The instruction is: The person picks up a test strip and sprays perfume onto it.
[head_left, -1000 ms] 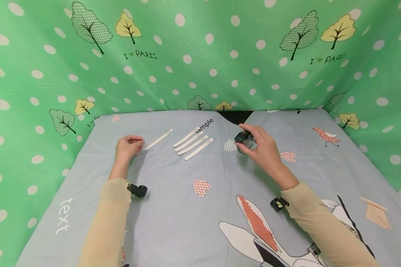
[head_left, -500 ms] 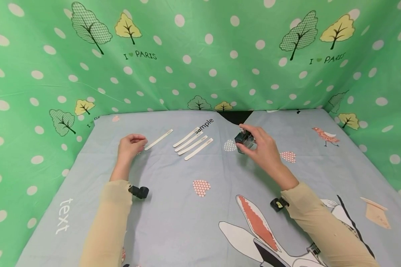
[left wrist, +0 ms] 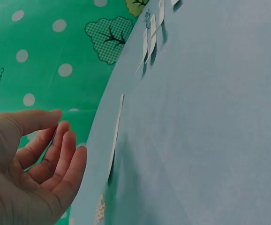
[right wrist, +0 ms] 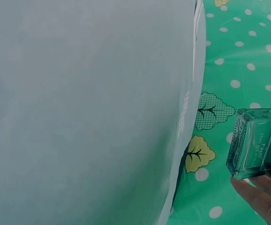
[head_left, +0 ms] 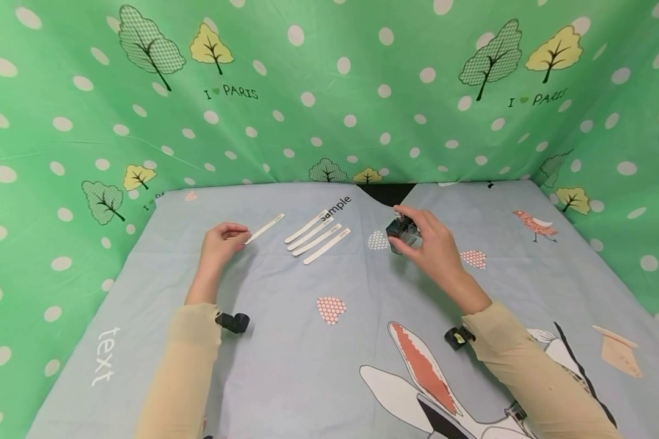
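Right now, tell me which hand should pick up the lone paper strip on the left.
Left. The left hand has its fingertips right at the near end of the lone paper strip, holding nothing. The right hand already grips the glass bottle and sits farther off, beyond the four grouped strips.

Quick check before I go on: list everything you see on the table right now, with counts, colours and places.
White paper strips: five; four grouped at centre back, one apart to their left, by the left fingertips.
Clear square glass bottle: one, dark label; held above the cloth, right of the strips.
Blue-grey printed cloth: one, covers the table.
Green dotted tree-print backdrop: behind and on both sides.
Left hand: fingers curled at the lone strip's near end.
Right hand: grips the bottle.
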Available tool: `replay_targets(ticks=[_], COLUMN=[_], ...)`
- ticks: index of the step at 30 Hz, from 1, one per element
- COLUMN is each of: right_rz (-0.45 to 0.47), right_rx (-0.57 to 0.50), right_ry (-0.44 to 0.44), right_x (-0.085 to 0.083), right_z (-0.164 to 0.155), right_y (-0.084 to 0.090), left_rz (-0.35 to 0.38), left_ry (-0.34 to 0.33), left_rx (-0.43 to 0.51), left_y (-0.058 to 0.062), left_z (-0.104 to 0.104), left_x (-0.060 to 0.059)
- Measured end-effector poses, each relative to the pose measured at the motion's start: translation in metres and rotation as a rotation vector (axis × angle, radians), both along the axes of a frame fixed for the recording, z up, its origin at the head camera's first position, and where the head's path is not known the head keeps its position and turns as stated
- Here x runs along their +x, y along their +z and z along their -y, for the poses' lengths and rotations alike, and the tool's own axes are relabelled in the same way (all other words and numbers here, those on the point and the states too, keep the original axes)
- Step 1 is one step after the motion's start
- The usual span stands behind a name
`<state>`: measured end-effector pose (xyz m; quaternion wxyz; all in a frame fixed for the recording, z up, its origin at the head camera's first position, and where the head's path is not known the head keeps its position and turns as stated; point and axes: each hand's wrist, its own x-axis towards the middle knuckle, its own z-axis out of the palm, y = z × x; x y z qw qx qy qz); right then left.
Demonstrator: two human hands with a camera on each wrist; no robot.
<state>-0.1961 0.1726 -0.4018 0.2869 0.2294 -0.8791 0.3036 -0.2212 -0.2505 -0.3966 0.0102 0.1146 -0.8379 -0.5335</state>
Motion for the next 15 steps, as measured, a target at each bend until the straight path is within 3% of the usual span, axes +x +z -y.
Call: replay_targets(ticks=[15], right_rz=[0.02], right_rx=[-0.001], right_ry=[-0.002], right_x=[0.0], right_z=[0.001], right_y=[0.001], left_rz=[-0.013], left_ry=[-0.075], left_rx=[0.039], left_y=[-0.002], left_z=[-0.018], left_x=[0.003])
